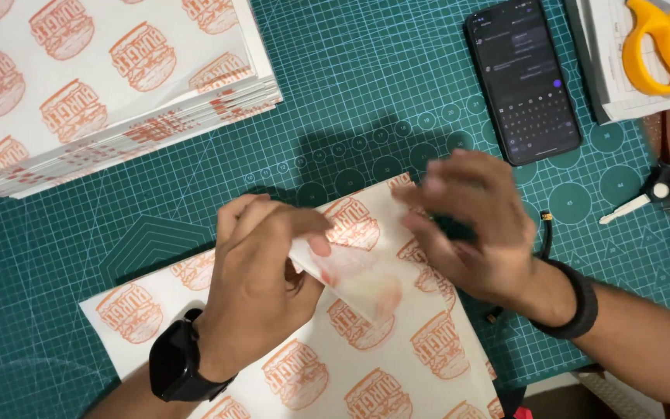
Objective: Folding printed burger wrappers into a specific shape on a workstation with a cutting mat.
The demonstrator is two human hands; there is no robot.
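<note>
A green cutting mat [366, 101] with a white grid and printed circles covered the table. At the upper left lay a thick stack of white sheets [110, 85] printed with orange burger marks, its edges fanned slightly. A dark phone [523, 77] lay face up near the top, its screen lit. Just right of it sat a white paper pad [614, 93] with yellow-handled scissors [661, 46] resting on top. A small metal tool [661, 190] lay at the right edge.
</note>
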